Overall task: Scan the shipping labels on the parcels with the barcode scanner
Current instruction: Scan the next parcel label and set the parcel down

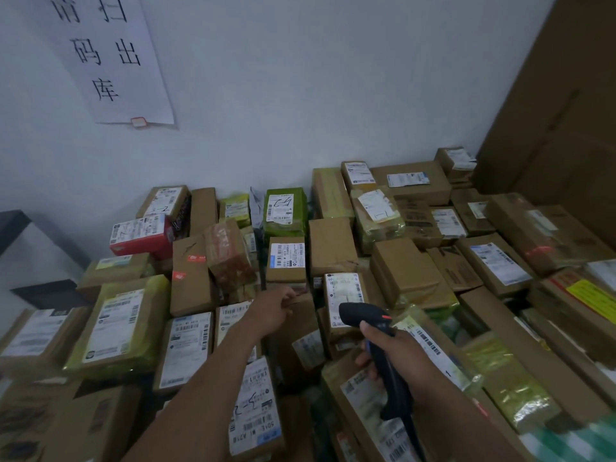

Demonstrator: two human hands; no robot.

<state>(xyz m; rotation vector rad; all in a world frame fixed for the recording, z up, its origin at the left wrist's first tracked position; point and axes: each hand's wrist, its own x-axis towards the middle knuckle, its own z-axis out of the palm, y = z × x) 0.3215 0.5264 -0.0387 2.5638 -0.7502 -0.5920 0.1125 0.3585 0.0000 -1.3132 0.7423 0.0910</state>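
Observation:
A pile of cardboard parcels fills the lower half of the view, most with white shipping labels facing up. My right hand (388, 353) grips the handle of a black barcode scanner (365, 316), its head aimed forward at a labelled brown parcel (345, 295). My left hand (271, 310) reaches forward into the middle of the pile, fingers curled on the edge of a brown box (300, 315). Just beyond it stands a small box with a blue-and-white label (287, 260).
A green-wrapped parcel (285, 210) and a red box (141, 235) lie toward the back near the white wall. A large upright cardboard sheet (560, 111) closes the right side. A paper sign (110, 58) hangs on the wall. A dark shelf (20, 225) stands at left.

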